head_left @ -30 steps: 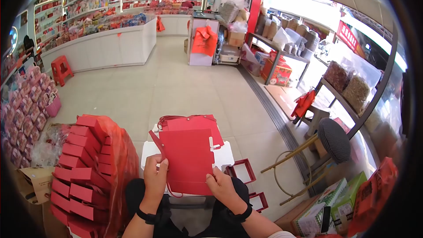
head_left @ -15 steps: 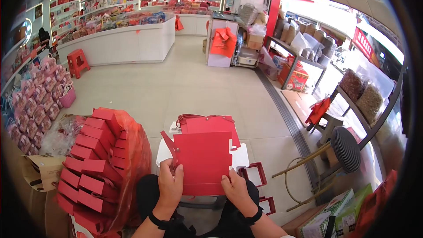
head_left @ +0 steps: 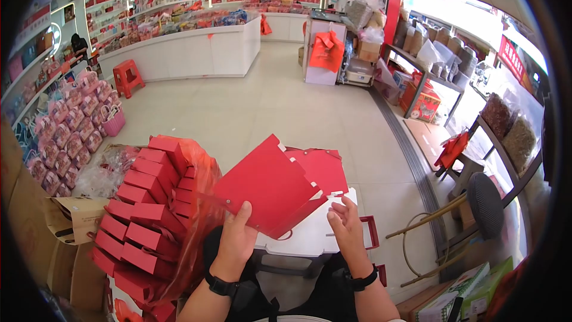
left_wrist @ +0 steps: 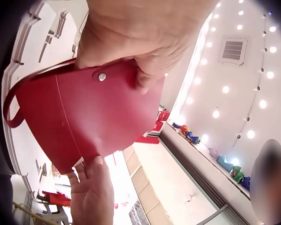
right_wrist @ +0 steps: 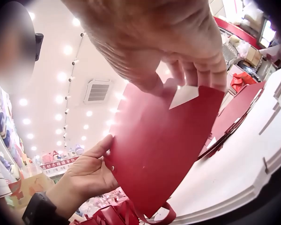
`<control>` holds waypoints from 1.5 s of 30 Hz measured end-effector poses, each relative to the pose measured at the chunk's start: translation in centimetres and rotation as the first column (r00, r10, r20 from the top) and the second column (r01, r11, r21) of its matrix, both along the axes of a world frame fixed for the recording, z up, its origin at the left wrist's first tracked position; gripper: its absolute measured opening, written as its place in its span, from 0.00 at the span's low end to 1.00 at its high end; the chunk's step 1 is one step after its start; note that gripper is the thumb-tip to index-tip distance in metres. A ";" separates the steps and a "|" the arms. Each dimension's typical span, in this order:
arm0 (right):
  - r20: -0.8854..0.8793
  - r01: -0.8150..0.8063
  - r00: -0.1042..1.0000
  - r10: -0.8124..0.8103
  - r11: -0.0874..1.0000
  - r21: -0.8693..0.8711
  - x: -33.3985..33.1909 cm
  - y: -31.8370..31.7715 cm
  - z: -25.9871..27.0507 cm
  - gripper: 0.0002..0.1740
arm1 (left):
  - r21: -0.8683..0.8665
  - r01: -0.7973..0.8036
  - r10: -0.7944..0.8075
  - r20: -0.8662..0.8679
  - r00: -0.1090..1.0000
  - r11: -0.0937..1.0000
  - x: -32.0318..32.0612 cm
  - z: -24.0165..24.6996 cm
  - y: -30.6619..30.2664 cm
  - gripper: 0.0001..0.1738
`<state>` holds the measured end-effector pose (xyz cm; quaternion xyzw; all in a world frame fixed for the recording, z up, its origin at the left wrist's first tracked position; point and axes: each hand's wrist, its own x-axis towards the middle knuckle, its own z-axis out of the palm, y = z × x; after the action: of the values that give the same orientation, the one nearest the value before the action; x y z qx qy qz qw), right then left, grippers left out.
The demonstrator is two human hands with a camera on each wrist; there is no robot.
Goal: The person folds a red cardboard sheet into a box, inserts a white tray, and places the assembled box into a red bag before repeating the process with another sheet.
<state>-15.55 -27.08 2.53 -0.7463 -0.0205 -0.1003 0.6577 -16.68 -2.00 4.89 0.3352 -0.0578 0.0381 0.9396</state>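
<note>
My left hand (head_left: 237,241) grips a flat red cardboard gift box (head_left: 262,182) by its lower left edge, with the thumb on top. The box is tilted over a small white table (head_left: 295,238). A metal rivet (left_wrist: 101,77) and a thin red strap (left_wrist: 11,105) show on it in the left wrist view. My right hand (head_left: 350,232) is beside the box's right end, fingers loosely bent and fingertips right at the notched edge. Another flat red box (head_left: 326,167) lies on the table behind the held one.
At the left, several folded red boxes (head_left: 149,214) stand in an orange plastic bag (head_left: 205,206), next to an open brown carton (head_left: 77,217). Red frames (head_left: 370,232) are on the floor at the right, near a round stool (head_left: 488,197). Pink gift bags (head_left: 68,125) are piled further left.
The held box has turned and tilted to the left, up off its earlier level position. My right hand has left its lower right corner and moved right. The head view has swung left.
</note>
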 end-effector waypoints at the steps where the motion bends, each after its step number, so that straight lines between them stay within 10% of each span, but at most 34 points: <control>1: -0.073 -0.062 0.995 0.073 0.987 0.146 0.0 0.5 -0.3 0.41 | -0.034 0.010 -0.009 0.024 1.000 0.999 0.0 0.5 -0.4 0.26; 6: -0.093 -0.163 0.966 0.243 0.843 0.512 -0.4 3.1 2.0 0.45 | 0.023 0.101 -0.100 -0.037 0.994 0.995 -1.2 -0.1 -3.0 0.27; 14: -0.078 -0.222 0.954 0.290 0.857 0.466 -1.4 2.7 2.5 0.27 | 0.185 0.360 -0.299 -0.291 0.909 0.914 -1.8 -3.6 -3.1 0.24; 18: -0.077 -0.138 0.980 0.186 0.898 0.418 -1.2 0.0 2.3 0.20 | 0.737 0.449 -0.244 -0.377 0.893 0.506 -1.5 -5.0 1.6 0.24; 21: -0.110 -0.114 0.981 0.162 0.929 0.352 -1.2 -1.4 1.9 0.21 | 0.733 -0.003 0.164 -0.148 0.975 0.680 0.0 -2.8 3.7 0.19; 23: -0.148 -0.103 0.978 0.144 0.961 0.258 -1.3 -1.5 2.0 0.21 | 0.821 -0.206 0.234 0.091 0.968 0.532 1.7 -3.6 2.4 0.25; 24: -0.129 -0.111 0.980 0.152 0.953 0.281 -1.2 -1.1 1.5 0.21 | 0.751 -0.105 0.083 0.067 0.994 0.651 1.3 -1.9 1.1 0.32; 25: -0.104 -0.128 0.980 0.168 0.942 0.311 -1.2 -0.6 1.0 0.21 | 0.927 -0.102 0.179 0.039 0.983 0.361 0.5 0.5 0.1 0.39; 31: -0.099 -0.126 0.981 0.166 0.938 0.324 -1.3 -1.9 -0.2 0.20 | 0.823 -0.065 0.166 -0.036 0.985 0.564 1.4 -2.6 -1.8 0.42; 45: 0.006 -0.211 0.977 0.212 0.974 -0.084 -0.9 -2.0 -1.5 0.24 | 0.813 -0.165 0.039 0.173 0.984 0.558 3.4 -4.9 -2.2 0.57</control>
<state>-16.45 -29.06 1.02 -0.7656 -0.1086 -0.0343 0.6331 -13.32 -4.20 0.01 0.7341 -0.1126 0.0838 0.6644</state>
